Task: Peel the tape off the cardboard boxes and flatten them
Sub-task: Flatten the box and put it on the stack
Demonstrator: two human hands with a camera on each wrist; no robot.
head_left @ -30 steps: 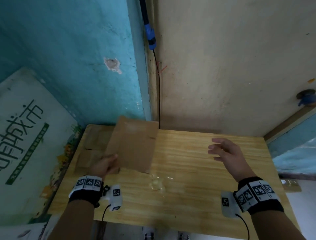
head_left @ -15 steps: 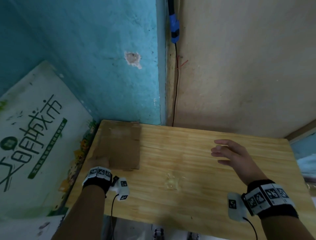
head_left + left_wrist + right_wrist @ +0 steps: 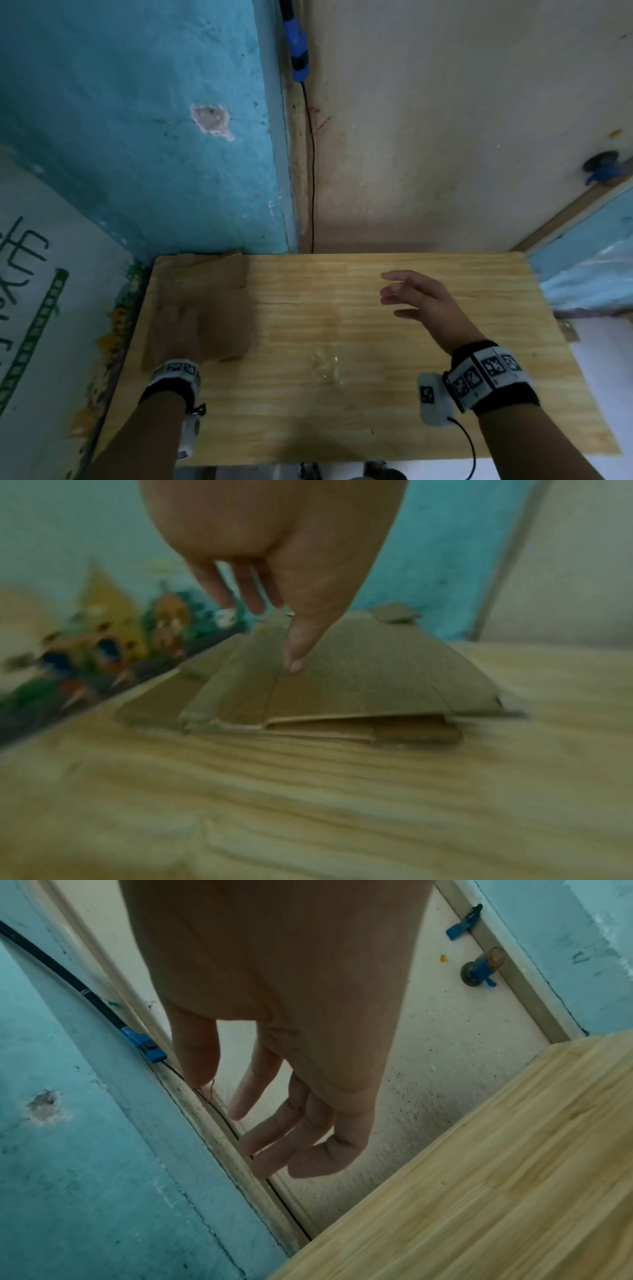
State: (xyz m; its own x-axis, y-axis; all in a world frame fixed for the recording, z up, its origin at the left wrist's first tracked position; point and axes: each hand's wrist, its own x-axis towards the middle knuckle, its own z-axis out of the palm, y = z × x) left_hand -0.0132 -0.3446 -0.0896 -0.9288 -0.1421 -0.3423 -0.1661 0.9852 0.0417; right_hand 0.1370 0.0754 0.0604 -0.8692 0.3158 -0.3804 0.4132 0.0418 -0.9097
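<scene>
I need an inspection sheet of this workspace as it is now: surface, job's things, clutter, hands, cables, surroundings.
Surface: wooden table, pushed into a wall corner.
Job's things: flattened cardboard stacked at the far left corner.
Clutter: crumpled clear tape near the middle.
Hands: left hand above the cardboard, fingers straight; right hand open in the air, empty.
Cables: black cable down the wall corner; wristband lead.
Surroundings: printed board leaning at left.

Two flattened cardboard boxes (image 3: 359, 674), one crumpled tape wad (image 3: 327, 366), one wooden table (image 3: 394, 404), two hands
</scene>
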